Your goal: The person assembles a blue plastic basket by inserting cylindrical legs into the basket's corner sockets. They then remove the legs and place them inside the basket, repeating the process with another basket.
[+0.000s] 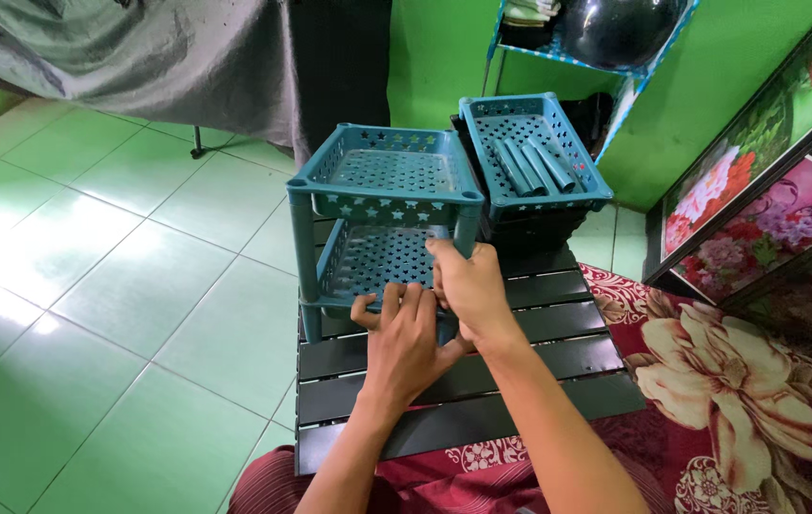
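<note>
1. Where the two hands meet, a teal plastic rack stands on a black slatted table; it has two perforated trays, one above the other, joined by round corner posts, and a row of star cut-outs runs along each tray's wall
2. At the front edge of the lower tray the left hand lies palm down, its fingers curled over the rim
3. Just beside it the right hand is closed around the rack's front right post, thumb up near the upper tray
4. Behind the rack and to its right, a second teal tray sits on top of a black crate; four loose teal tubes lie side by side on its perforated floor
5. Beneath the table, glossy green tiles cover the floor, and the walls are bright green too
6. A red cloth with large cream flowers spreads under the table's right side and over the person's lap
7. Framed flower pictures lean against the wall at right, a grey sheet hangs at upper left, and a blue shelf holding a dark helmet stands at the top
8. Standing upright, the rack has its long axis vertical along the posts; each tray's long side runs left to right, facing the person squarely
</note>
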